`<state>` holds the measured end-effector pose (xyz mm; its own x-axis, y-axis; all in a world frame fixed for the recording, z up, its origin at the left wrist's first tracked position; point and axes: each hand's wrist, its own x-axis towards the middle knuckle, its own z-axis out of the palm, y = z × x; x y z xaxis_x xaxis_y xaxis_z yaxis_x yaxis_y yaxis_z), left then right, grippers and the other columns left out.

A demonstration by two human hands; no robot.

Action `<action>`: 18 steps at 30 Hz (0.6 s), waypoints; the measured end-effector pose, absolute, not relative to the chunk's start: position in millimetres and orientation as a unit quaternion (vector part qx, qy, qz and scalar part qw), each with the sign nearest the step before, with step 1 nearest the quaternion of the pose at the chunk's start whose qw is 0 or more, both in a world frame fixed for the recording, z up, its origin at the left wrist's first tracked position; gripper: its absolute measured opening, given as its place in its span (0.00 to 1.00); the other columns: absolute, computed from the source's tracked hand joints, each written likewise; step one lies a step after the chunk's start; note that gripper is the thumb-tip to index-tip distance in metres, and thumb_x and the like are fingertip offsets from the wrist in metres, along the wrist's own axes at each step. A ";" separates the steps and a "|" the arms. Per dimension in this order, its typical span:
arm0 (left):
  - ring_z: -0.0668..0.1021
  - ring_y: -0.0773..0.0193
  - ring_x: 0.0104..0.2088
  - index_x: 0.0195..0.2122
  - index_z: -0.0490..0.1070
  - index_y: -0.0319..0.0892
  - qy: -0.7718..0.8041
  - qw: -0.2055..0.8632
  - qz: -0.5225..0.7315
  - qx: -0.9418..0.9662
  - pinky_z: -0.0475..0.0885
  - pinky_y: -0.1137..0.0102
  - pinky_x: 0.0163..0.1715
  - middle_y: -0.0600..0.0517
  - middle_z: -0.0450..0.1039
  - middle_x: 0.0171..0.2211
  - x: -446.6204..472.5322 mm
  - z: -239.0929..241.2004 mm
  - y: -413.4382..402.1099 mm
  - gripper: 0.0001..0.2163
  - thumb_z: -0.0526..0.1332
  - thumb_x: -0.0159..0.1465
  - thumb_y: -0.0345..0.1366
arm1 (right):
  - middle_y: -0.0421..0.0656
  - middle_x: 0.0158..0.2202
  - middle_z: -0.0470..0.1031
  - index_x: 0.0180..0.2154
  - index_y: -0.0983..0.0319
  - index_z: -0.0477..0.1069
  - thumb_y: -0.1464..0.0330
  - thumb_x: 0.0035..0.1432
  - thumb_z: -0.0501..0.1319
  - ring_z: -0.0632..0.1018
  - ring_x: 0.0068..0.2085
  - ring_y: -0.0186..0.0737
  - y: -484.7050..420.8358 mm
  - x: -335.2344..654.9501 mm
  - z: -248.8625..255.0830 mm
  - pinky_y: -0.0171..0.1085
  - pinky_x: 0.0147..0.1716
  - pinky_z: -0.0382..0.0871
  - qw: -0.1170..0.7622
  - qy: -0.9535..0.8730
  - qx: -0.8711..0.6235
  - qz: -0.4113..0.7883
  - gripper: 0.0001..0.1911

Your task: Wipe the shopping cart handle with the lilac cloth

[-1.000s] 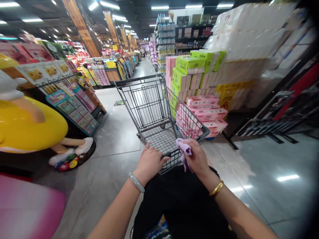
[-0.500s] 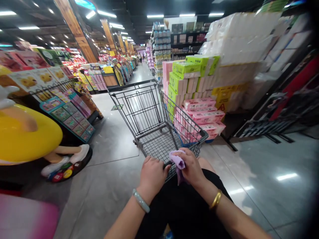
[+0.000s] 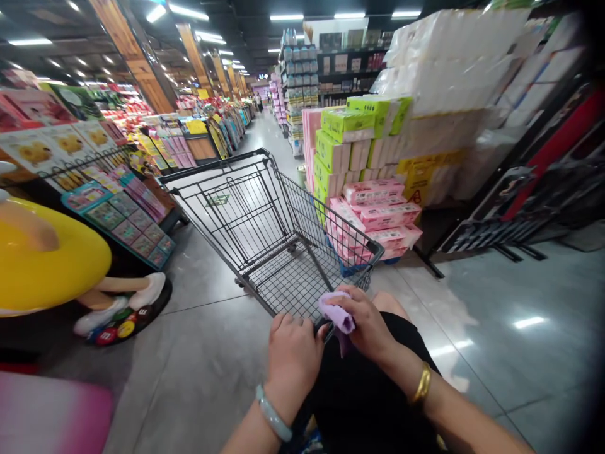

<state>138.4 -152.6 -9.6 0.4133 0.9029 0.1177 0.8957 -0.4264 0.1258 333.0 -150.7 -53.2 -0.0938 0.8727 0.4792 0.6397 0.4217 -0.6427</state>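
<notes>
A dark grey wire shopping cart is directly in front of me, its far end angled to the left. My left hand is wrapped round the cart's handle, thumb toward the middle. Beside it, my right hand closes over a crumpled light purple cloth that lies around the handle, one end hanging below. The handle under the cloth is hidden. A pale bangle circles my left wrist and a gold one my right.
Stacked green tissue packs and pink packs stand close along the cart's right side. A yellow figure and a display rack are at left. Beyond the cart, an aisle runs between shelves and bins.
The cart's far end has swung left, and its front now reaches nearer the left racks. Both hands keep their hold, and the tissue stack appears slightly further left.
</notes>
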 end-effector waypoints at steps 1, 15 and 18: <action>0.78 0.53 0.37 0.29 0.77 0.43 0.537 0.025 0.083 0.839 0.64 0.57 0.45 0.47 0.78 0.28 139.7 -9.4 -156.0 0.19 0.54 0.71 0.45 | 0.46 0.53 0.75 0.50 0.51 0.77 0.76 0.57 0.61 0.75 0.54 0.49 -151.8 337.4 -51.6 0.49 0.54 0.72 0.429 -0.729 -0.513 0.144 0.22; 0.77 0.54 0.46 0.46 0.75 0.42 0.445 0.081 0.092 0.887 0.63 0.52 0.59 0.48 0.79 0.41 141.2 0.0 -160.7 0.15 0.62 0.67 0.48 | 0.46 0.49 0.79 0.51 0.55 0.77 0.79 0.56 0.56 0.74 0.55 0.47 -133.6 351.5 -38.0 0.50 0.57 0.69 0.467 -0.722 -0.487 0.153 0.25; 0.75 0.57 0.49 0.47 0.73 0.47 0.418 0.079 0.113 0.898 0.50 0.51 0.67 0.53 0.77 0.43 119.5 0.1 -159.2 0.12 0.65 0.65 0.44 | 0.46 0.51 0.77 0.51 0.55 0.77 0.78 0.55 0.59 0.74 0.56 0.47 -139.3 343.5 -33.4 0.49 0.58 0.69 0.428 -0.739 -0.487 0.184 0.24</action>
<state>119.5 -159.2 0.1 0.6260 0.7678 0.1364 0.7322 -0.6389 0.2360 343.5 -139.3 -33.4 -0.1594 0.8769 0.4535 0.5617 0.4583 -0.6888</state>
